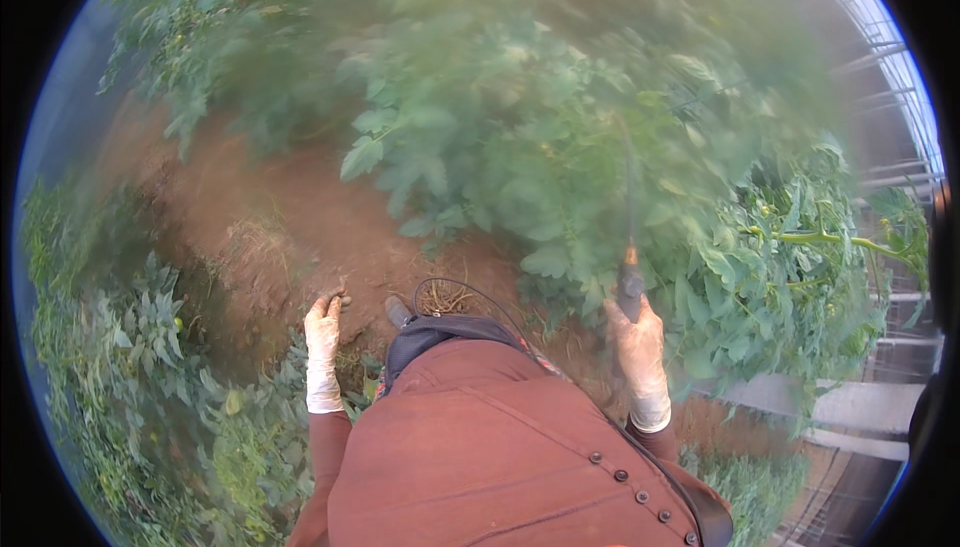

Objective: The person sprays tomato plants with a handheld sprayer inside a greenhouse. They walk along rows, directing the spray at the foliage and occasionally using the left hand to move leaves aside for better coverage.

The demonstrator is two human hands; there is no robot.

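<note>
My right hand (637,348), in a thin pale glove, grips the dark handle of a hand-held wand (630,281). A copper-coloured collar joins this handle to a thin dark rod, which points away from me into the tomato foliage (555,164). The rod's far end is blurred among the leaves. On the other side, my left hand (324,329), also gloved, hangs over the bare soil path (360,224). Its fingers are bent near one another, and whether anything small is between them cannot be made out. A thin black cable (480,288) loops out in front of my waist.
More tomato plants (142,367) line the left side, a few bearing green fruit. At right, a bare stem (825,237) juts out near pale bands (855,404) and the greenhouse frame (885,74). Dry plant debris (446,298) lies near my shoe (397,312).
</note>
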